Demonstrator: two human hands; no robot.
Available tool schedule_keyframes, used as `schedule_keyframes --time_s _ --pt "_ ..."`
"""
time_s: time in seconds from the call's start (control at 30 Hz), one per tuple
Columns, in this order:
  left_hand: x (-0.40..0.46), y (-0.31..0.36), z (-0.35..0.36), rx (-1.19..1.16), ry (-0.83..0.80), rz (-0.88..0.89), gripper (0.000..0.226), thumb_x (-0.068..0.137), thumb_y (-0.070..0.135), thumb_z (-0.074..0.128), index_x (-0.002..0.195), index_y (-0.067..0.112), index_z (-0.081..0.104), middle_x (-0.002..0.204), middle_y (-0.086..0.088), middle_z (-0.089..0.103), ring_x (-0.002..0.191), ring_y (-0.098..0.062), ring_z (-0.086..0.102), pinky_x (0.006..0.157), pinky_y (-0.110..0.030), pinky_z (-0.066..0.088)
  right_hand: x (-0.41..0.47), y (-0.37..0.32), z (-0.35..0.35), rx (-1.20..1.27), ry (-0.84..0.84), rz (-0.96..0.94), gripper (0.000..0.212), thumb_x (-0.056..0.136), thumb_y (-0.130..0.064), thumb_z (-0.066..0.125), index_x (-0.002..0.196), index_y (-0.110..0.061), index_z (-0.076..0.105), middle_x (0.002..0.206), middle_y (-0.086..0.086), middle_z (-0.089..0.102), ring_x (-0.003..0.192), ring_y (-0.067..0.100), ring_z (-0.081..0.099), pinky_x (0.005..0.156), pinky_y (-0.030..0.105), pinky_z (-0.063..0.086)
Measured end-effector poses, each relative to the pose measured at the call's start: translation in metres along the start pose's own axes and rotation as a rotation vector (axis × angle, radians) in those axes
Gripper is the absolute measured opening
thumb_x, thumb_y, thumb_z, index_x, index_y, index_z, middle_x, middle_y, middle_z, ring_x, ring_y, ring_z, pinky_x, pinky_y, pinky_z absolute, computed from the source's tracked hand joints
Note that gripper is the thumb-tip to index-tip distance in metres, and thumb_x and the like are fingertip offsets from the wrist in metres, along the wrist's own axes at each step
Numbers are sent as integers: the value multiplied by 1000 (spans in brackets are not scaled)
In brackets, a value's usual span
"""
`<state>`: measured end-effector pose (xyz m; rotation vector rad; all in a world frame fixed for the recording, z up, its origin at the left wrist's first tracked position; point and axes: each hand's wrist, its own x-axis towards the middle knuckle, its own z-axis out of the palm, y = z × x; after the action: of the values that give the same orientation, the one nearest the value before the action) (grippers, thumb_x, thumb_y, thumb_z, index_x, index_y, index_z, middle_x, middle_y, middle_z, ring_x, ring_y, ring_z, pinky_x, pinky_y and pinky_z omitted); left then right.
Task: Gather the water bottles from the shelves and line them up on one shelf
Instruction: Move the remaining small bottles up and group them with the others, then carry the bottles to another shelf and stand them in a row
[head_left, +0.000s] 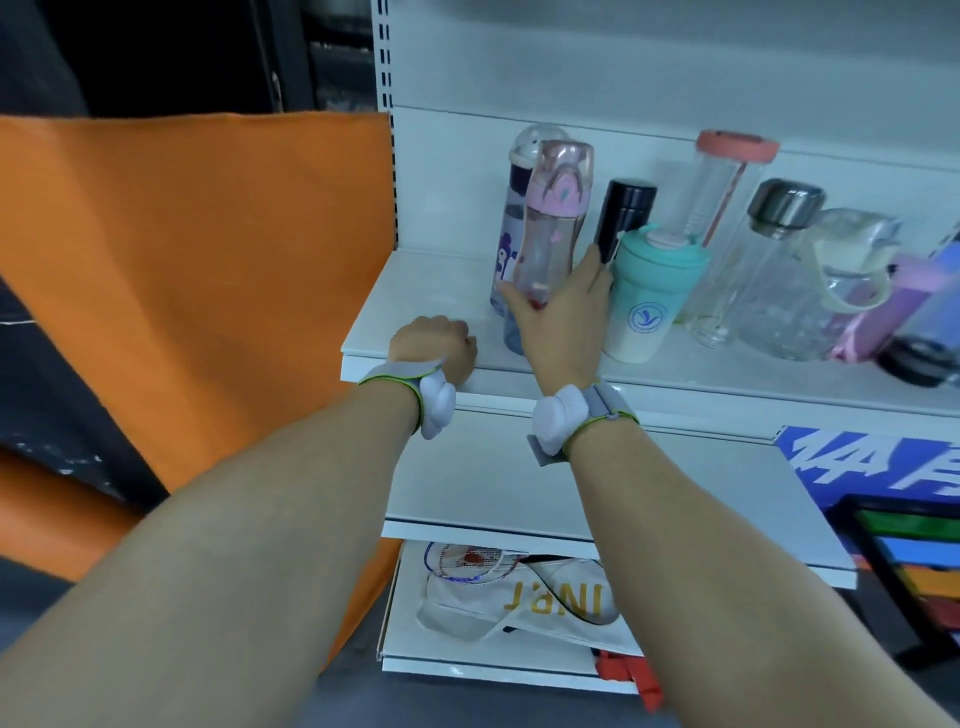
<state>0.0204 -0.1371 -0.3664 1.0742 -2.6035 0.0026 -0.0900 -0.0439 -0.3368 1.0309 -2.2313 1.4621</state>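
My right hand (563, 306) grips a clear pink-lidded bottle (553, 218) near its base, standing at the left of the white shelf (415, 312). Behind it stands a clear bottle with a purple print (511, 228). To the right are a black flask (626, 213), a teal cup (654, 296), a tall clear bottle with a salmon lid (727, 208), a glass bottle with a steel cap (774, 270) and several more bottles at the frame edge. My left hand (434, 345) rests on the shelf's front edge with fingers curled, holding nothing.
A bare white shelf (493, 499) lies below. The bottom shelf holds a badminton racket (467, 564) and a white tote bag (545, 608). A blue box (893, 467) and coloured items sit at the right. Orange fabric (197, 291) hangs to the left.
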Motion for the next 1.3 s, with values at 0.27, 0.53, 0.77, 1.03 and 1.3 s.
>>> schedule_keyframes --time_s 0.27,0.53,0.77,1.03,1.3 --pt "-55 33 -29 -119 86 -92 20 92 28 47 87 11 55 88 -11 62 84 -35 58 61 -32 36 -29 -3 -61 -19 -61 -66 72 81 -49 72 133 -7 46 126 13 49 118 31 46 90 40 45" --pt "-87 103 -88 -227 104 -74 33 94 38 44 72 16 55 79 -10 64 77 -33 60 59 -30 42 -44 -1 -125 -91 -170 -52 15 88 -25 58 74 -21 55 72 -3 57 73 24 56 59 27 33" --pt "-68 153 -112 -248 123 -2 33 89 32 47 62 13 44 67 -6 54 71 -29 55 58 -28 35 1 4 -167 -142 -93 -38 15 88 -26 56 75 -18 59 72 0 63 69 23 57 56 28 39" --pt "-16 228 -106 -238 171 293 29 95 31 47 73 14 55 77 -8 61 76 -28 60 59 -29 36 69 41 -200 -194 84 -11 22 85 -20 59 105 -12 64 106 10 62 101 31 58 78 39 48" --pt "30 273 -100 -196 177 458 23 92 28 49 102 10 59 105 -10 61 100 -30 56 75 -36 47 127 104 -235 -439 -74 99 64 85 -13 53 146 -9 35 148 11 39 136 31 34 104 42 39"
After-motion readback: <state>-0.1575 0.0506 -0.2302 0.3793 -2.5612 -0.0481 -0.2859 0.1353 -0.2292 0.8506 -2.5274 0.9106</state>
